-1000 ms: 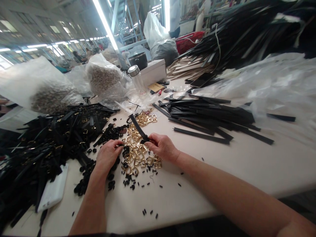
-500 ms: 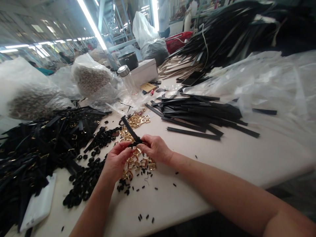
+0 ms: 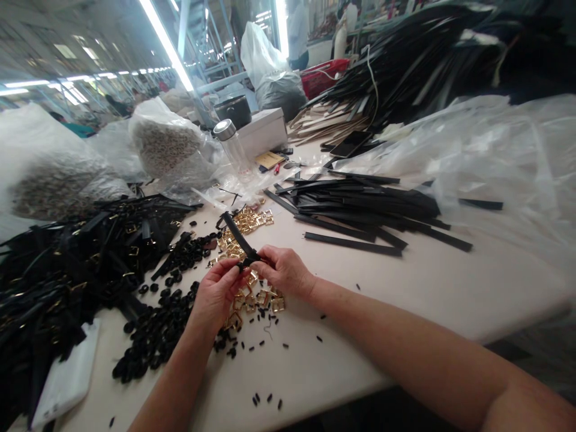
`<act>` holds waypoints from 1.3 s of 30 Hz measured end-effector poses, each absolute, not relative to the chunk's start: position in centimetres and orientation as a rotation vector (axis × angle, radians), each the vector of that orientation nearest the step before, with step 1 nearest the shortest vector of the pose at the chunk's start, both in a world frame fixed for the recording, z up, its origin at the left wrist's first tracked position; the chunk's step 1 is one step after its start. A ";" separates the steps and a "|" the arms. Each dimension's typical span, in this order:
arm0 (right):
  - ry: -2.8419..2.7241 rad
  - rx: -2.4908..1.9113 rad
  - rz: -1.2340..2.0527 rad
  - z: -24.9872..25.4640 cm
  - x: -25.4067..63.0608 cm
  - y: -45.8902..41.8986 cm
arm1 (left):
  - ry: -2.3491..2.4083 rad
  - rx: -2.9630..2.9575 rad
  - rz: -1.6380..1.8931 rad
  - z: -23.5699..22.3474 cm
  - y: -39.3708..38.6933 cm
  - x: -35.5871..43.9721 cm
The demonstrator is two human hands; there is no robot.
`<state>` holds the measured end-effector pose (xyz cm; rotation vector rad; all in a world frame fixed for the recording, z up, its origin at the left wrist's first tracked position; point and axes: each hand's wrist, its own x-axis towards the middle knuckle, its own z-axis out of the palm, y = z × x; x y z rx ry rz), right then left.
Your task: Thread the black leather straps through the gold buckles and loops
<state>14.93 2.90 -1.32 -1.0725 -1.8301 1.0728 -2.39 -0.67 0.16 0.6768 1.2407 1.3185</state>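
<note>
Both hands meet over the middle of the table and pinch one black strap [image 3: 237,235], which rises away from me above the gold buckles. My left hand [image 3: 218,288] is closed on its near end, where a small dark piece shows at the fingertips; I cannot tell if that is a separate loop. My right hand [image 3: 285,270] is closed on the strap just beside it, thumb on top. Gold buckles [image 3: 252,221] lie beneath and beyond the hands. Black loops [image 3: 155,336] are heaped left of my left forearm.
Finished-looking black straps with buckles [image 3: 90,264] pile at the left. Loose black strips [image 3: 360,204] lie right of centre. Farther back are a glass bottle [image 3: 231,144], a phone [image 3: 351,144], filled plastic bags [image 3: 164,141] and a white box [image 3: 265,129]. Tiny black pieces [image 3: 256,399] dot the near edge.
My left hand has shifted slightly right, closer to my right hand, with its fingertips pressed on the strap's end. My right hand has hardly moved.
</note>
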 end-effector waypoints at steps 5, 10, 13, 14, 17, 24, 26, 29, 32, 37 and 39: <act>-1.841 -1.042 1.086 -1.5 14.8 2.7 | 1.236 0.697 1.350 -0.2 -0.4 -2.7; -1.854 -1.033 1.082 -1.6 14.7 2.6 | 1.180 0.706 1.331 -0.2 -0.4 -2.6; -1.856 -1.050 1.092 -1.6 14.7 2.6 | 1.140 0.743 1.305 -0.3 -0.5 -2.5; -1.856 -1.052 1.096 -1.5 14.7 2.7 | 1.144 0.752 1.303 -0.4 -0.6 -2.4; -1.835 -1.051 1.116 -1.5 14.7 2.7 | 1.190 0.745 1.316 -0.7 -0.7 -2.4; -1.830 -1.007 1.209 -1.7 14.6 2.9 | 1.203 0.737 1.396 -0.4 -0.7 -2.3; -1.845 -1.001 1.208 -1.6 14.6 2.9 | 1.212 0.770 1.392 -0.3 -0.7 -2.3; -1.870 -0.988 1.220 -1.6 14.7 3.0 | 1.240 0.839 1.386 -0.3 -0.8 -2.4; -1.912 -0.976 1.237 -1.5 14.8 3.2 | 1.305 0.978 1.367 -0.1 -1.0 -2.7; -2.052 -1.009 1.146 -1.1 15.2 3.5 | 1.411 1.268 1.246 0.2 -1.3 -3.0; -2.117 -1.003 1.070 -1.0 15.3 3.6 | 1.428 1.321 1.209 0.3 -1.3 -3.1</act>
